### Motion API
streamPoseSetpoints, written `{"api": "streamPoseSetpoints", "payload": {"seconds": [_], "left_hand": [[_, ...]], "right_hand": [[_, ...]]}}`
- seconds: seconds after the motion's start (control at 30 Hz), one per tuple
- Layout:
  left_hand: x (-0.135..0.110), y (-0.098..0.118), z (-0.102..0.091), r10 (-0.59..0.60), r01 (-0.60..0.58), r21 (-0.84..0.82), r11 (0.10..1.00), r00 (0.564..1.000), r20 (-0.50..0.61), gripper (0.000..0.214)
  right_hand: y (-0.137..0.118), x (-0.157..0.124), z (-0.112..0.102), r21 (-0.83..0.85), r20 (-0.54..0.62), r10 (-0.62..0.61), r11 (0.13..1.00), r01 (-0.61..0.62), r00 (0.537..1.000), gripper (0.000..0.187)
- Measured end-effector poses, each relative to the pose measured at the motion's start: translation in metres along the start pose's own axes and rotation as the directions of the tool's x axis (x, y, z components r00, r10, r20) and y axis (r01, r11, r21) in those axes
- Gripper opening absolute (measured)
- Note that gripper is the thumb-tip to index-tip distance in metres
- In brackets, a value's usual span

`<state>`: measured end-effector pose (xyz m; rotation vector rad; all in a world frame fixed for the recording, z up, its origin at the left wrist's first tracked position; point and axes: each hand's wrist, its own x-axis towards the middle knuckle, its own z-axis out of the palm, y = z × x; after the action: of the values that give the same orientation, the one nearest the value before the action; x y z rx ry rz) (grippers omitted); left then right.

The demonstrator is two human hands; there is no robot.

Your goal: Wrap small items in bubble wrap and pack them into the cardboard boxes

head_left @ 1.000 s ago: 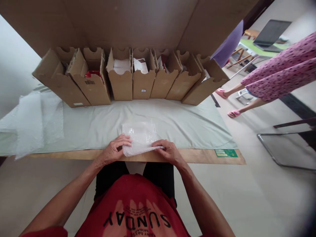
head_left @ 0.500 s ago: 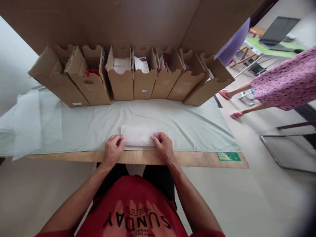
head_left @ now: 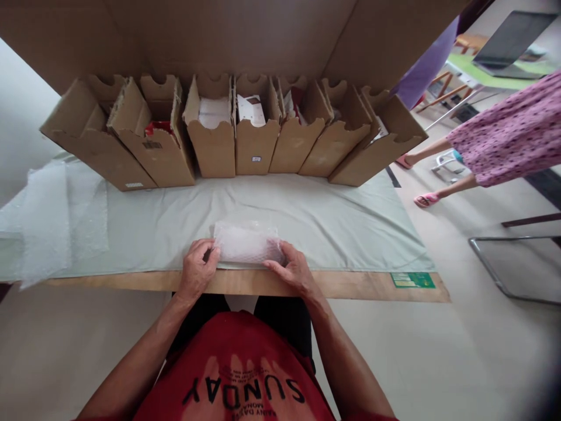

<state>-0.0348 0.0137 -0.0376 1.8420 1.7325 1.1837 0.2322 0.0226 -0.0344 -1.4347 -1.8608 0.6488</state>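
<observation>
We judge the step in hand to be the wrapping of a small bundle. At the far left, loose sheets of clear bubble wrap (head_left: 56,216) lie on the pale green cloth (head_left: 350,222). Near the front edge, the left hand (head_left: 198,270) has its fingers curled and pinches the left end of the white bubble-wrapped bundle (head_left: 248,244), which lies flat on the cloth in front of the person. The right hand (head_left: 291,269) is half open, with its fingers curved over the bundle's right end. As we see it, any further turn calls for both ends to be held tight so that the springy wrap cannot unroll.

As for writing, the row of 7 open brown cardboard boxes (head_left: 214,149) at the far side carries small labels that are too small for us to read. The red T-shirt (head_left: 243,386) reads "SUNDAY", with finer print below it that is illegible. At the right, a green sticker (head_left: 412,280) on the wooden table edge (head_left: 131,282) is also unreadable. Beyond it, another person in a pink patterned dress (head_left: 504,137) stands.
</observation>
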Motion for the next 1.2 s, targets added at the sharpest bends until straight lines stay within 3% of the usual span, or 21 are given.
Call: {"api": "streamPoseSetpoints", "payload": {"seconds": [0.13, 0.27, 0.37, 0.47, 0.6, 0.7, 0.8, 0.9, 0.97, 1.03, 1.13, 1.2], "left_hand": [[0.001, 0.002, -0.001, -0.049, 0.049, 0.026, 0.998, 0.999, 0.007, 0.023], [0.006, 0.003, 0.001, -0.019, 0.020, 0.073, 0.997, 1.000, -0.009, 0.025], [0.011, 0.002, 0.003, 0.006, -0.005, 0.142, 0.990, 1.000, -0.007, 0.026], [0.015, 0.002, 0.005, 0.020, -0.023, 0.228, 0.973, 1.000, 0.017, 0.026], [0.018, 0.000, 0.008, 0.055, -0.072, 0.337, 0.939, 0.997, 0.059, 0.028], [0.017, -0.001, 0.010, 0.068, -0.090, 0.378, 0.921, 0.995, 0.071, 0.028], [0.015, 0.003, 0.010, 0.081, -0.079, 0.393, 0.916, 0.997, 0.011, 0.010], [0.013, 0.015, 0.010, 0.199, -0.169, 0.387, 0.906, 0.979, -0.039, 0.031], [0.013, 0.022, 0.012, 0.317, -0.314, 0.369, 0.875, 0.947, 0.055, 0.036], [0.014, 0.025, 0.017, 0.378, -0.434, 0.343, 0.833, 0.899, 0.220, 0.039], [0.014, 0.019, 0.025, 0.303, -0.455, 0.336, 0.825, 0.857, 0.417, 0.044], [0.014, 0.014, 0.029, 0.227, -0.418, 0.359, 0.835, 0.854, 0.468, 0.049]], "right_hand": [[-0.004, 0.002, 0.000, 0.069, 0.053, 0.116, 0.990, -0.120, 0.992, 0.031], [-0.009, 0.002, 0.010, 0.146, -0.051, 0.212, 0.968, -0.203, 0.976, 0.028], [-0.009, 0.001, 0.019, 0.087, -0.163, 0.239, 0.970, -0.227, 0.957, 0.027], [-0.006, -0.001, 0.028, -0.063, -0.267, 0.224, 0.966, -0.249, 0.937, 0.031], [-0.001, -0.004, 0.033, -0.261, -0.340, 0.117, 0.942, -0.213, 0.933, 0.037], [0.002, -0.006, 0.031, -0.325, -0.337, 0.076, 0.926, -0.192, 0.938, 0.038], [0.003, -0.006, 0.027, -0.346, -0.300, 0.096, 0.916, -0.202, 0.949, 0.038], [0.002, -0.006, 0.025, -0.361, -0.273, 0.115, 0.908, -0.213, 0.955, 0.038], [0.002, -0.006, 0.025, -0.368, -0.265, 0.116, 0.905, -0.212, 0.957, 0.037], [0.002, -0.006, 0.025, -0.376, -0.257, 0.120, 0.902, -0.213, 0.959, 0.036], [0.001, -0.006, 0.027, -0.387, -0.243, 0.137, 0.894, -0.225, 0.960, 0.037], [0.000, -0.006, 0.026, -0.393, -0.234, 0.144, 0.891, -0.229, 0.962, 0.037]]}}
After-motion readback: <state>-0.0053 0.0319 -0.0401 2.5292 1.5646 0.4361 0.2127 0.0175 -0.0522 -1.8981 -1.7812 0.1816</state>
